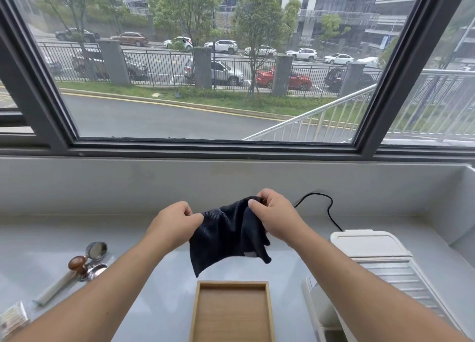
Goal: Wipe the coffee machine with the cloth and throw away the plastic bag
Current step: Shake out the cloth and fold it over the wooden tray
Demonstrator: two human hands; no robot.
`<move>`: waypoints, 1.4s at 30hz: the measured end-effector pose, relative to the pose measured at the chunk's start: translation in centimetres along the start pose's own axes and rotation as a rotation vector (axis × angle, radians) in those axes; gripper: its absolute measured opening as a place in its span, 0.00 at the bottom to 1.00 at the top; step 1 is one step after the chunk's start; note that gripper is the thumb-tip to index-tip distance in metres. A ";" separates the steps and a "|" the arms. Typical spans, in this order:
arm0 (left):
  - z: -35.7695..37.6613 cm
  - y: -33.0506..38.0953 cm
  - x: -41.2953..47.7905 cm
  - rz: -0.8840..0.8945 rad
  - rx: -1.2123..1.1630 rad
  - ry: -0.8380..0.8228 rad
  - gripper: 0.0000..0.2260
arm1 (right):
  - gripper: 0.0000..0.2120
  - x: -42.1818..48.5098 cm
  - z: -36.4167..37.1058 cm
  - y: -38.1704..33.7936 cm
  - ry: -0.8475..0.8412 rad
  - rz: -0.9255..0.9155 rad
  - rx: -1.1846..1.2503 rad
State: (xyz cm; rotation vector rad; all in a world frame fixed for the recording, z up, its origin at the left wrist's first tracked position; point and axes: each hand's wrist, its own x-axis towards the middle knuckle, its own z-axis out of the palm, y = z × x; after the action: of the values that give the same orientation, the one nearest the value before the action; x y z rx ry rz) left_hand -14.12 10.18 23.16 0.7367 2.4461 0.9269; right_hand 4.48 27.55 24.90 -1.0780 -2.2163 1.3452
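Note:
A dark navy cloth (227,235) hangs in the air above the counter, held between both hands. My left hand (177,222) pinches its left upper corner. My right hand (272,217) pinches its right upper edge, a little higher. The cloth droops down toward the wooden tray. The white coffee machine (380,262) stands at the right, partly behind my right forearm. A crinkled plastic bag (12,320) lies at the bottom left edge, cut off by the frame.
An empty wooden tray (232,285) sits on the grey counter (164,290) below the cloth. A portafilter with a white handle (55,289) and a wood-topped tamper (78,263) lie at the left. A black cord (330,210) runs behind the machine. A window fills the back.

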 end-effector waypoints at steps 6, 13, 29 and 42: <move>-1.1 -1.2 0.0 -0.061 -0.006 -0.046 0.10 | 0.06 0.5 -2.2 -2.1 0.000 -0.193 0.070; 0.0 -0.7 -0.9 0.056 -0.005 -0.311 0.34 | 0.04 0.4 -1.3 -4.2 -0.199 -0.340 0.012; 0.7 1.6 -0.5 0.024 -0.314 -0.172 0.04 | 0.07 -3.7 -0.2 -4.9 -0.246 -0.548 -0.371; -0.6 3.1 -1.4 0.070 -0.597 -0.436 0.08 | 0.24 -1.8 -0.8 -1.7 -0.100 -0.350 -0.360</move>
State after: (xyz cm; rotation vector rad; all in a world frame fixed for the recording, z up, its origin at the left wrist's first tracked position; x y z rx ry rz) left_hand -12.37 10.99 25.99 0.7092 1.6539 1.2819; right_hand 5.44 26.29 26.92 -0.6874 -2.6367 0.8932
